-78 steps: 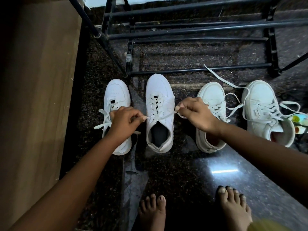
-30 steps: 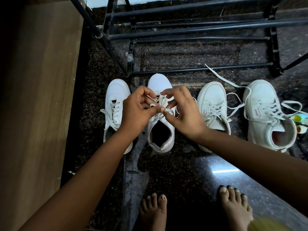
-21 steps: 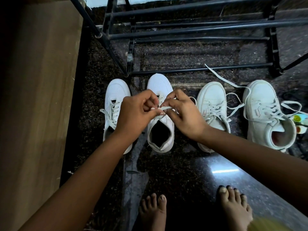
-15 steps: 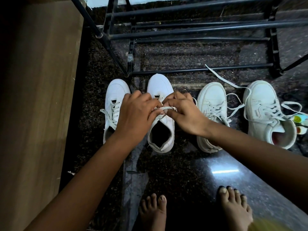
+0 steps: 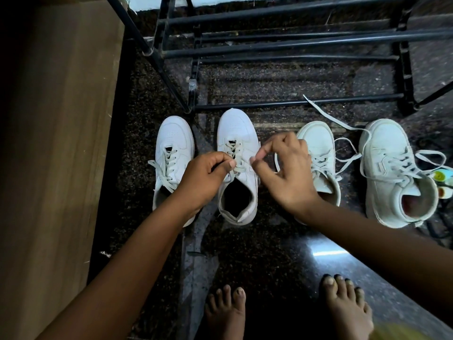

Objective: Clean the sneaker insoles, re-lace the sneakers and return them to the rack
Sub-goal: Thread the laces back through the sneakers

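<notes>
Several white sneakers stand in a row on the dark floor before the black rack (image 5: pixel 289 42). The second sneaker from the left (image 5: pixel 236 133) sits between my hands. My left hand (image 5: pixel 206 177) pinches its lace (image 5: pixel 239 168) at the top eyelets. My right hand (image 5: pixel 284 168) pinches the lace's other end, fingers spread, covering part of the third sneaker (image 5: pixel 318 141). The leftmost sneaker (image 5: pixel 172 143) is laced. The rightmost sneaker (image 5: pixel 389 168) has loose laces trailing toward the rack.
A wooden cabinet side (image 5: pixel 56 143) rises along the left. My bare feet (image 5: pixel 228 312) stand at the bottom on the polished stone floor (image 5: pixel 269 253). A small colourful object (image 5: pixel 441 175) lies at the right edge by a dark cable.
My hands, drawn together over the second sneaker's tongue while forming the knot, have moved slightly apart, each still holding the lace. The sneakers have not moved.
</notes>
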Demonstrator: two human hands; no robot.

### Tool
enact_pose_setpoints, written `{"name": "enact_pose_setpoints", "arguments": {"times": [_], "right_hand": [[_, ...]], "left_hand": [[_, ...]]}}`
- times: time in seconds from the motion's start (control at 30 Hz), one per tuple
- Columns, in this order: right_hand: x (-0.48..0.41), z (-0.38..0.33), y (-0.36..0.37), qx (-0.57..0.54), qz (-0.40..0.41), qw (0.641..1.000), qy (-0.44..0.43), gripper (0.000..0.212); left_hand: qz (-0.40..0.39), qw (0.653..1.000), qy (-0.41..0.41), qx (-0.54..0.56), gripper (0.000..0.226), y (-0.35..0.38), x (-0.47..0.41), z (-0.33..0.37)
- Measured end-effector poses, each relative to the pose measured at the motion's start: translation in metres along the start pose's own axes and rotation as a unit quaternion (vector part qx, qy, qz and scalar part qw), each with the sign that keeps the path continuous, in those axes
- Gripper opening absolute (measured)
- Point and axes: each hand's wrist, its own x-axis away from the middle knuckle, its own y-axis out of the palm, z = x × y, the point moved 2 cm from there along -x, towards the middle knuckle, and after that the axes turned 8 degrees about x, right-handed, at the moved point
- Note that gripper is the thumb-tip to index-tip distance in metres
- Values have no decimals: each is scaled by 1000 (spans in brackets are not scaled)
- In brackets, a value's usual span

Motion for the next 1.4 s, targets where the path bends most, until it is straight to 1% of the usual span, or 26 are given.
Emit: {"name": "enact_pose_setpoints", "arguments": {"times": [0.07, 0.13, 0.23, 0.33, 0.37, 0.43, 0.5, 0.57, 0.67, 0.77, 1.0, 1.13, 1.4], "right_hand": [[7, -2, 5, -3, -42, 999, -2, 35], [10, -3, 12, -35, -74, 997, -7, 31], [7, -3, 16, -53, -77, 995, -26, 26], [0, 2, 12, -32, -76, 996, -23, 17], [-2, 3, 11, -23, -77, 997, -20, 14], [-4, 6, 9, -9, -70, 997, -17, 12], [-6, 10, 7, 1, -61, 998, -3, 13], [-8, 17, 6, 9, -63, 998, 18, 15], [-9, 26, 2, 22, -69, 996, 50, 19], [-11, 34, -3, 37, -67, 994, 84, 21], [-11, 50, -10, 81, -61, 988, 120, 20], [-10, 62, -13, 112, -59, 983, 130, 18], [-5, 75, -13, 175, -87, 971, 137, 17]], "left_hand": [[-5, 1000, -2, 9, 21, 1, 1, 2], [-9, 1000, 3, 15, 22, 1, 1, 3], [-19, 1000, 19, 7, 18, -1, 1, 4], [-23, 998, 56, -19, 5, -7, -2, 9], [-18, 997, 69, -40, 4, -11, -4, 11], [-15, 990, 99, -98, 11, -20, -9, 11], [-16, 978, 127, -162, 11, -29, -14, 8], [-6, 961, 147, -233, 11, -37, -16, 4], [24, 930, 156, -333, 8, -46, -16, 0], [46, 904, 164, -392, 4, -52, -15, -5], [86, 858, 146, -485, 7, -60, -16, -25], [101, 838, 98, -528, 9, -64, -18, -34], [127, 798, 31, -589, 13, -65, -22, -45]]}}
